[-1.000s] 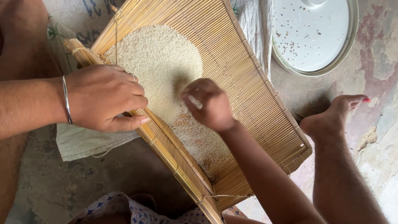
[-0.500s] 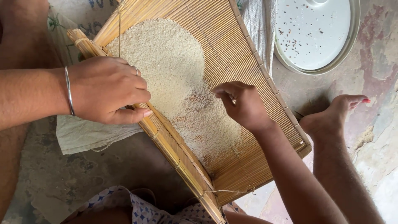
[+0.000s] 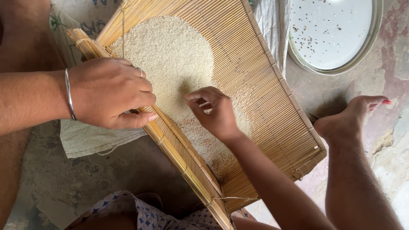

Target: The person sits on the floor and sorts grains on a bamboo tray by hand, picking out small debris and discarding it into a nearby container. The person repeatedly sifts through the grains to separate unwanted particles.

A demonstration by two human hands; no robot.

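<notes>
A flat woven bamboo tray (image 3: 272,106) lies tilted across the middle of the view. A wide pile of pale rice (image 3: 168,59) covers its upper left part, thinning to a loose trail toward the lower right. My left hand (image 3: 110,93), with a thin metal bangle on the wrist, grips the tray's thick near rim. My right hand (image 3: 213,113) rests on the rice at the pile's lower edge, fingers curled and pinched together over the grains.
A round white metal plate (image 3: 336,34) with small dark specks sits on the floor at the upper right. My bare foot (image 3: 349,119) rests beside the tray's right corner. A pale sack cloth (image 3: 89,138) lies under the tray on the rough concrete floor.
My right hand swept right across the rice, then came back left to the pile's edge with fingers pinched. The left hand kept its grip on the rim.
</notes>
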